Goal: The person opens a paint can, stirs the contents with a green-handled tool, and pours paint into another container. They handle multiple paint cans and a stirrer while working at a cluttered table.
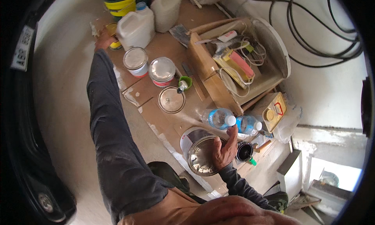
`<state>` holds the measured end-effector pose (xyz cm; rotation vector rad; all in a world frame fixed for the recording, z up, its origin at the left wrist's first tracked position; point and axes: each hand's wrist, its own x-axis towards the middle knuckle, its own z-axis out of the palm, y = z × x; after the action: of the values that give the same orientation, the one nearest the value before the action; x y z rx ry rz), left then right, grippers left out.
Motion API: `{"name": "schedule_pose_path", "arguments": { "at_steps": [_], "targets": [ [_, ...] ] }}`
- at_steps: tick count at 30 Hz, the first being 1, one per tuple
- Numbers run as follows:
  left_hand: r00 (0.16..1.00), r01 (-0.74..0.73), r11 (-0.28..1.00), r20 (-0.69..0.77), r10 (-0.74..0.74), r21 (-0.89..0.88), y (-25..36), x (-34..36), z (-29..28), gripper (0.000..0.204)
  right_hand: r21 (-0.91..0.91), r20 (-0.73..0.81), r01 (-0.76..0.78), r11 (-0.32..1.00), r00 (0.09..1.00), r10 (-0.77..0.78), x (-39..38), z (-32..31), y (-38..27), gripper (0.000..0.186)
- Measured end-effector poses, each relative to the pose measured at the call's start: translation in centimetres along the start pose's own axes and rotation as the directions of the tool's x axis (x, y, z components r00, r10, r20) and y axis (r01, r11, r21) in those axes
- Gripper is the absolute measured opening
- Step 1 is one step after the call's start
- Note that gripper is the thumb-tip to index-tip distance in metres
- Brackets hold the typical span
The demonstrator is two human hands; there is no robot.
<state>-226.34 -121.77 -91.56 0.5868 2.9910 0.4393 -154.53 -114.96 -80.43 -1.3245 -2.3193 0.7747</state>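
Observation:
My left arm stretches far out to the left, and my left hand (104, 39) is at a small yellow can (113, 37), its fingers closed on the can's near side and partly hidden. Beside that can stands a white plastic jug (136, 28) with a blue cap. Close to my body, my right hand (225, 151) rests by the rim of a large metal paint can (201, 156), thumb and fingers apart. Just past its fingertips is a clear plastic bottle (219, 119) with a white cap. A small open can of dark liquid (245, 151) stands right of that hand.
Two lidded cans (135, 58) (162, 70), a round lidded tin (172, 99) and a green cup (185, 83) stand on cardboard. A cardboard box (205, 65) holds tools and cords. A yellow-topped metal tin (274, 112) is at right; a dark car (31, 147) borders the left.

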Motion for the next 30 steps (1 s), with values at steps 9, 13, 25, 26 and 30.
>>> {"name": "schedule_pose_path", "arguments": {
  "at_steps": [9, 13, 25, 26, 30],
  "targets": [
    [0.986, 0.121, 0.993, 0.112, -0.12, 0.001, -2.1, 1.8, 1.2, 0.102, -0.043, 0.044, 0.023, 0.999, 0.999, -0.021, -0.1, -0.4, 0.4, 0.086],
    [0.959, 0.248, 0.956, -0.101, -0.265, -0.158, -1.8, -2.6, 0.6, 0.11, -0.036, 0.036, 0.036, 0.999, 0.999, -0.035, 0.0, -0.6, 0.1, 0.086],
    [0.926, -0.021, 0.924, -0.356, -0.126, -0.382, -3.8, -18.3, -3.4, 0.1, -0.014, -0.035, 0.104, 0.994, 0.994, -0.105, -0.1, -0.6, 0.2, 0.085],
    [0.901, 0.001, 0.954, -0.414, -0.13, -0.299, -3.5, -20.8, -4.2, 0.099, -0.01, -0.054, 0.115, 0.993, 0.992, -0.116, -0.1, -0.7, 0.2, 0.085],
    [0.938, -0.145, 0.908, -0.348, -0.001, -0.394, -1.7, -31.4, -10.0, 0.1, 0.008, -0.034, 0.066, 0.998, 0.997, -0.066, -0.3, -0.7, 0.2, 0.08]
  ]
}}
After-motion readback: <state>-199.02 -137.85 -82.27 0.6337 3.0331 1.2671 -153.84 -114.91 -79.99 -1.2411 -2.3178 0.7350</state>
